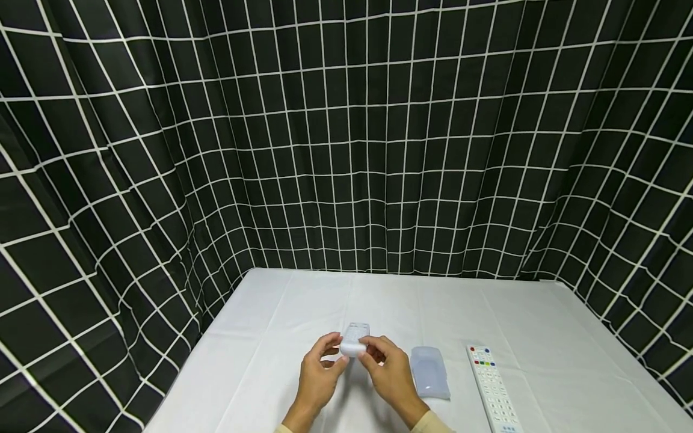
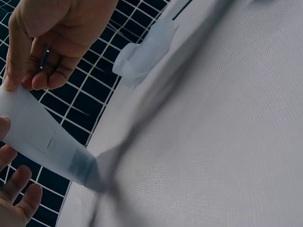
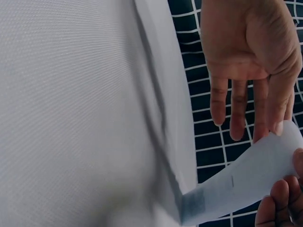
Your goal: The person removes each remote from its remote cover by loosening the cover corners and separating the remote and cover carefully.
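Both hands hold a small white remote control [image 1: 354,340] with faint button rows, above the middle of the table. My left hand [image 1: 316,374] pinches its near left corner between thumb and fingers. Opposite it, my right hand [image 1: 391,373] pinches the near right corner. The left wrist view shows the remote's smooth underside [image 2: 42,130] and a greyish, see-through far end. Whether that end touches the cloth, I cannot tell. Beside the right hand lies a translucent pale-blue cover [image 1: 430,374], which also appears in the left wrist view as a soft sleeve [image 2: 147,53].
A long white remote [image 1: 494,385] with coloured buttons lies farther right, cut off by the lower frame edge. White cloth covers the table [image 1: 260,337]. Dark curtains [image 1: 373,150] with a white grid hang behind and on both sides.
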The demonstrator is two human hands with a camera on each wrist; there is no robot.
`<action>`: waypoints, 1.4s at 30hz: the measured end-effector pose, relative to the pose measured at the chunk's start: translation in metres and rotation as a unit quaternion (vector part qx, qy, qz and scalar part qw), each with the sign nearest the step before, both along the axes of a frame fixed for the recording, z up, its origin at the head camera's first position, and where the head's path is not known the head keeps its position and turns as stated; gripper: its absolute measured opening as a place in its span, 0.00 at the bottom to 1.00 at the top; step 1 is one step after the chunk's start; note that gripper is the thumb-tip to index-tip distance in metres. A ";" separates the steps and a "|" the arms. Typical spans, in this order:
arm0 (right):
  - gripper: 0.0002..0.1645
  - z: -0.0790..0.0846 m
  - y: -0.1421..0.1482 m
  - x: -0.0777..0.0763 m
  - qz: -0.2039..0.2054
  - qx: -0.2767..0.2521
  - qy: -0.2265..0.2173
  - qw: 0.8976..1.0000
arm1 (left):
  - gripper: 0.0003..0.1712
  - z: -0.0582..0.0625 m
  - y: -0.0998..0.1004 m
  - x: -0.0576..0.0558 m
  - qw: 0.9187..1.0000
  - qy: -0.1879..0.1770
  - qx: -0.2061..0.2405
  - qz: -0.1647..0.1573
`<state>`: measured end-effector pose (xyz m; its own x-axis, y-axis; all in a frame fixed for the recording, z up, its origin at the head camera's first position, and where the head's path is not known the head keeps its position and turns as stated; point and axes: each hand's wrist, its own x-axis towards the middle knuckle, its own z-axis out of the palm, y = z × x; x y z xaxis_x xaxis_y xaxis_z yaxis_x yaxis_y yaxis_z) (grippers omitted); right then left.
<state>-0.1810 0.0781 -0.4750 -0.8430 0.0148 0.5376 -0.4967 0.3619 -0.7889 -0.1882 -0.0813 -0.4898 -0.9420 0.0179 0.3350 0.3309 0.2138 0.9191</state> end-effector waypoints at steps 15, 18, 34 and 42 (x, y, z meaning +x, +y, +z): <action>0.21 0.013 0.000 0.007 0.023 -0.025 0.009 0.999 | 0.19 0.003 0.000 0.002 0.995 0.091 -0.032 0.020; 0.24 0.018 -0.001 0.011 0.022 -0.020 0.017 0.999 | 0.18 0.005 0.000 0.003 0.994 0.104 -0.031 0.016; 0.17 0.006 0.005 -0.002 -0.020 0.050 -0.032 0.998 | 0.15 0.012 0.002 0.006 0.991 0.130 -0.015 0.021; 0.15 0.009 0.007 -0.001 -0.021 0.035 -0.020 0.999 | 0.18 0.020 0.004 0.005 0.991 0.130 -0.007 0.018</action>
<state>-0.1822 0.0856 -0.4664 -0.8630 0.0145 0.5049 -0.4487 0.4371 -0.7795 -0.1834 -0.0777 -0.4702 -0.8238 -0.0082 0.5669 0.5482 0.2430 0.8002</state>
